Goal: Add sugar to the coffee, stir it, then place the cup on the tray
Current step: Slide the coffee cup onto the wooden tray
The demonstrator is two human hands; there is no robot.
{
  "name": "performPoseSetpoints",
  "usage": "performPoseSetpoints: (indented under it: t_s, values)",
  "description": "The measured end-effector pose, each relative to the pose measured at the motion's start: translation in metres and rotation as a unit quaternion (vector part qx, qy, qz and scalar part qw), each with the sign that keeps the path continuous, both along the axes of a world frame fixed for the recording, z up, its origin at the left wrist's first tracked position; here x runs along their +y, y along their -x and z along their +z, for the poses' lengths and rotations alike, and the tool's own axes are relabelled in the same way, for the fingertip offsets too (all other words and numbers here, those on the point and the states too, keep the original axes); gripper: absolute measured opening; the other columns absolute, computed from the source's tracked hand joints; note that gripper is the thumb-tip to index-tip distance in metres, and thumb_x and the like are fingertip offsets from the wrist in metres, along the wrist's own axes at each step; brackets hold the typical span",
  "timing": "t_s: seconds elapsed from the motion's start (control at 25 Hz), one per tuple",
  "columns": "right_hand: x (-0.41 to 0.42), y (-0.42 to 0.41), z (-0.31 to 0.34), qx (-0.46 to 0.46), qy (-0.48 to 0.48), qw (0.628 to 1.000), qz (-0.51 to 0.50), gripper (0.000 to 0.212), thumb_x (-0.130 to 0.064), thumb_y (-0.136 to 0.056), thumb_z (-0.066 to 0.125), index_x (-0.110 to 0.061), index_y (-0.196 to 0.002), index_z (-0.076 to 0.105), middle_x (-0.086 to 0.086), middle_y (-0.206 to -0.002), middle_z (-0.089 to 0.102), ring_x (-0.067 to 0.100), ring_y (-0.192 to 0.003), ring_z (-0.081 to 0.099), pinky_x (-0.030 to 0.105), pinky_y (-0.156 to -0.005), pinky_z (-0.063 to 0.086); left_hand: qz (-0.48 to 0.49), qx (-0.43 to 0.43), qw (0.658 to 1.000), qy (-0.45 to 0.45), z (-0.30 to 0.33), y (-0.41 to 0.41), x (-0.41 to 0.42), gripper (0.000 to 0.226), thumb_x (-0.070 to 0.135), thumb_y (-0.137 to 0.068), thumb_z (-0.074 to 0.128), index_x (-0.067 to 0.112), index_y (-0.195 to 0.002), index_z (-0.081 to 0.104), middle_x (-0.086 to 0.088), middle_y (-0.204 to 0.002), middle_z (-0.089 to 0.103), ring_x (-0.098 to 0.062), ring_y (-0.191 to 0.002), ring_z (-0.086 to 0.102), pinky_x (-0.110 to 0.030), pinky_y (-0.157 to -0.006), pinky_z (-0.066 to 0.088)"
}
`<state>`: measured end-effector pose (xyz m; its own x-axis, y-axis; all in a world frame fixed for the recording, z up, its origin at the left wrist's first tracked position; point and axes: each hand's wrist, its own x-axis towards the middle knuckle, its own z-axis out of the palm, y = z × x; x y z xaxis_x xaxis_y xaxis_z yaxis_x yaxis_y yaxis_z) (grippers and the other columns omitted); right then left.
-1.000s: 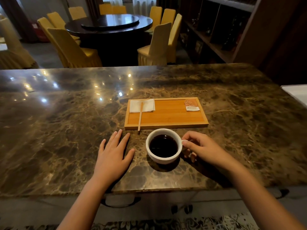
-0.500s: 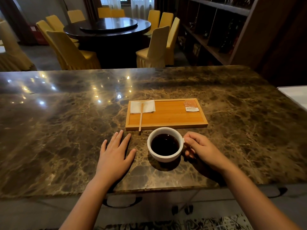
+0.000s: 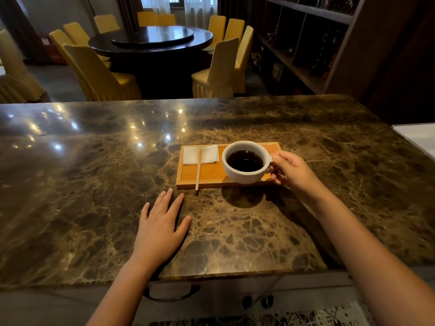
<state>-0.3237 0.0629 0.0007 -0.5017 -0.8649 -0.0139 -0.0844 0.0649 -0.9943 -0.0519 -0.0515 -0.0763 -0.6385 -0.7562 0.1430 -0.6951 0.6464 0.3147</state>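
A white cup (image 3: 242, 176) of black coffee hangs in the air over the right half of the wooden tray (image 3: 207, 174), its shadow on the marble below. My right hand (image 3: 292, 170) grips its handle. On the tray's left lie a white napkin (image 3: 209, 154) and a wooden stir stick (image 3: 199, 170) whose near end pokes over the tray's front rim. A sugar sachet (image 3: 270, 150) at the tray's far right corner is mostly hidden behind the cup. My left hand (image 3: 161, 227) rests flat on the counter, fingers spread, in front of the tray's left corner.
The brown marble counter (image 3: 94, 184) stretches wide to the left and right. A white surface (image 3: 419, 137) meets it at the right edge. Beyond stand a round dark table (image 3: 150, 40) with yellow chairs and a dark shelf unit (image 3: 306, 43).
My right hand has lifted the cup off the counter and carried it away from me, over the tray. The left hand has stayed flat in place.
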Motion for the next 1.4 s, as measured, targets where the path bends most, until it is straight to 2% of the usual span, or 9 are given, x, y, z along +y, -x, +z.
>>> performPoseSetpoints:
  t_s: [0.24,0.48,0.6,0.8,1.04,1.24,1.4]
  values:
    - [-0.024,0.017,-0.013,-0.013,-0.011,1.0,-0.025,0.032,-0.016,-0.098,0.036,-0.017,-0.073,0.055,0.002,-0.07,0.053,0.002,-0.047,0.049,0.012,-0.042,0.039,0.002,-0.004,1.0,-0.003,0.001,0.001,0.0,0.071,0.063,-0.078,0.012,0.031,-0.142,0.019,0.0,-0.154,0.012,-0.007,-0.139,-0.001,-0.042,-0.114,0.0]
    - [-0.031,0.021,-0.025,0.014,-0.051,0.998,-0.037,0.031,-0.019,-0.098,0.037,-0.019,-0.074,0.057,0.001,-0.072,0.055,0.009,-0.055,0.049,0.014,-0.046,0.04,0.002,-0.01,1.0,-0.006,0.001,0.0,0.0,0.072,0.063,-0.078,0.011,0.031,-0.142,0.017,0.001,-0.155,0.01,-0.004,-0.136,-0.005,-0.041,-0.115,-0.001]
    - [-0.033,0.019,-0.023,0.029,-0.058,0.996,-0.054,0.028,-0.02,-0.098,0.037,-0.014,-0.081,0.058,0.002,-0.074,0.057,0.01,-0.057,0.05,0.015,-0.047,0.042,0.001,-0.011,1.0,-0.006,0.002,-0.001,0.0,0.071,0.063,-0.078,0.011,0.031,-0.142,0.017,0.001,-0.155,0.01,-0.004,-0.137,-0.004,-0.042,-0.115,-0.001]
    - [-0.04,0.019,-0.024,0.097,-0.11,0.983,-0.109,0.027,-0.026,-0.098,0.038,-0.011,-0.093,0.06,0.007,-0.073,0.061,0.015,-0.062,0.055,0.026,-0.058,0.046,0.001,-0.012,1.0,-0.009,0.002,0.0,0.0,0.072,0.063,-0.078,0.01,0.031,-0.142,0.018,0.001,-0.155,0.01,-0.005,-0.137,-0.004,-0.042,-0.115,-0.001]
    - [-0.052,0.019,-0.021,0.115,-0.13,0.974,-0.144,0.024,-0.026,-0.097,0.039,-0.013,-0.099,0.058,0.006,-0.074,0.061,0.013,-0.061,0.056,0.022,-0.054,0.048,-0.001,-0.016,1.0,-0.008,0.002,0.0,0.0,0.072,0.063,-0.078,0.01,0.031,-0.142,0.018,0.001,-0.155,0.01,-0.006,-0.138,-0.003,-0.042,-0.115,-0.001]
    - [-0.062,0.021,-0.018,0.111,-0.125,0.975,-0.146,0.025,-0.025,-0.097,0.039,-0.009,-0.101,0.058,0.008,-0.071,0.061,0.015,-0.059,0.057,0.03,-0.055,0.052,-0.001,-0.014,1.0,-0.011,0.003,0.0,0.0,0.072,0.063,-0.078,0.011,0.031,-0.142,0.019,0.001,-0.155,0.011,-0.008,-0.14,0.0,-0.043,-0.115,0.0]
    - [-0.063,0.024,-0.019,0.124,-0.13,0.973,-0.144,0.025,-0.027,-0.097,0.042,-0.008,-0.101,0.057,0.008,-0.073,0.062,0.016,-0.061,0.058,0.028,-0.055,0.053,0.001,-0.016,1.0,-0.01,0.003,0.0,0.0,0.072,0.063,-0.078,0.011,0.031,-0.142,0.018,0.001,-0.155,0.011,-0.009,-0.14,0.0,-0.043,-0.115,-0.001]
